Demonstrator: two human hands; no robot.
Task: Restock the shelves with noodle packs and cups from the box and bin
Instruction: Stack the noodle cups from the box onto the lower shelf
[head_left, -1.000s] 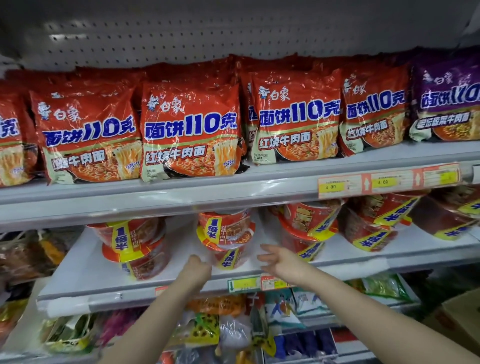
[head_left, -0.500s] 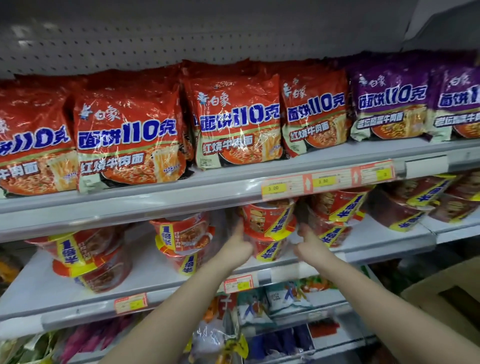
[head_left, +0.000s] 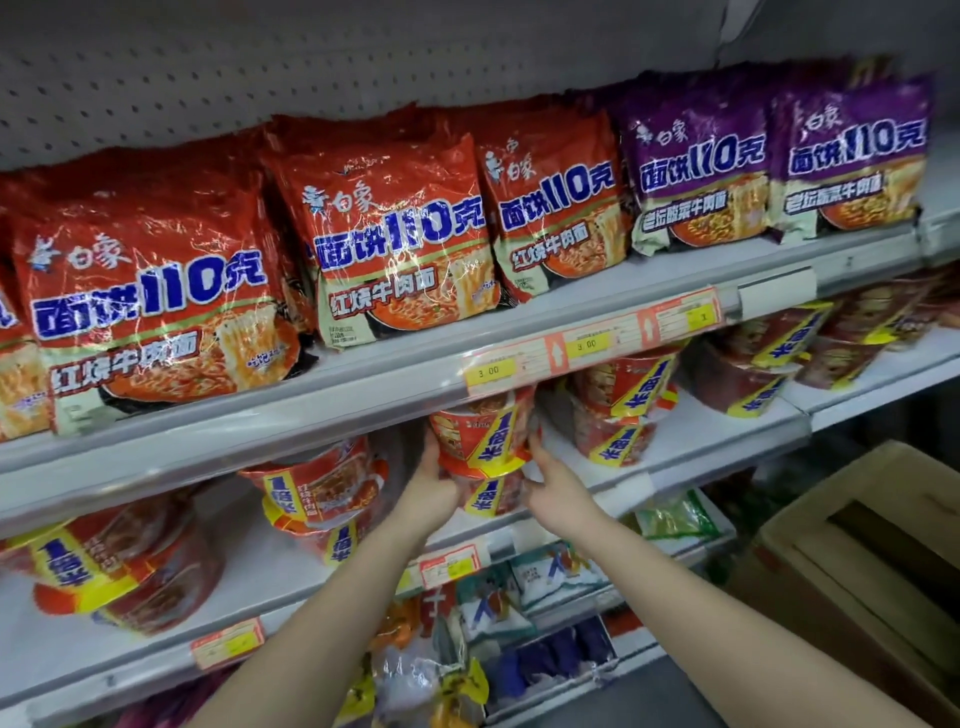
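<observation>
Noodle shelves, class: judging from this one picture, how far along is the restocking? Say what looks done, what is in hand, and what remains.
Done: the top shelf is packed with red packs and purple packs. In hand: the left hand and right hand flank a stack of red cups on the cup shelf. Left: bare gaps between cup stacks; the box looks open, contents unseen.

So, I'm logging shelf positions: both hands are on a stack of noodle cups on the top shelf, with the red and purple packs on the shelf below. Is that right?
Not quite: the shelves are swapped. In the head view the left hand and right hand flank the stack of noodle cups on the lower shelf, and the red packs and purple packs stand on the shelf above.
</observation>
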